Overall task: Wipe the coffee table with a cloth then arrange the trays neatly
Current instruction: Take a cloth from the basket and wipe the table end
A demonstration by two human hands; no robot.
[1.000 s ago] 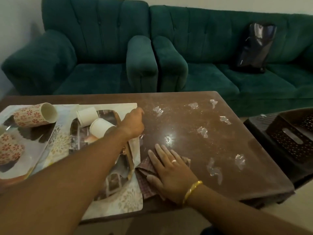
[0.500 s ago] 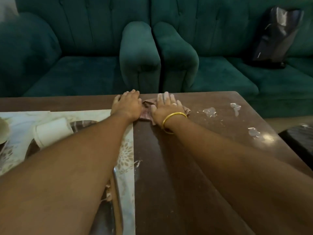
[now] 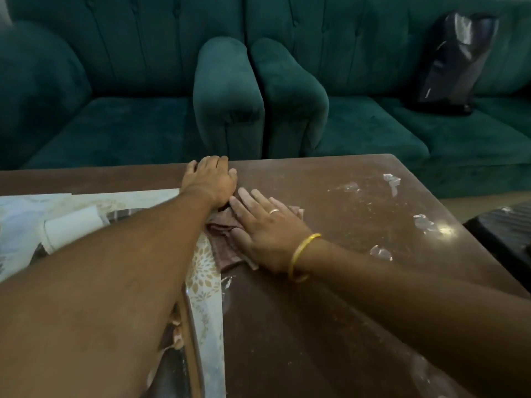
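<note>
My right hand (image 3: 265,229), with a ring and a gold bangle, lies flat with spread fingers on a crumpled pinkish checked cloth (image 3: 225,251), pressing it onto the brown coffee table (image 3: 330,297). My left hand (image 3: 209,179) rests palm down at the table's far edge, just beyond the cloth, holding nothing that I can see. A floral-patterned tray (image 3: 205,285) lies at the left under my left forearm, and a second, darker tray (image 3: 184,366) lies on top of it. A white paper cup (image 3: 71,228) lies on its side on the trays.
White smears and scraps (image 3: 421,222) dot the table's right side, with more near its far right corner (image 3: 390,179). A green sofa (image 3: 359,124) stands close behind the table, with a dark shiny bag (image 3: 454,61) on it. A dark crate (image 3: 505,225) sits at the right.
My right hand slid the cloth from the near side to the far edge, then pulled it back a little toward me. My left hand moved from the tray to the far edge.
</note>
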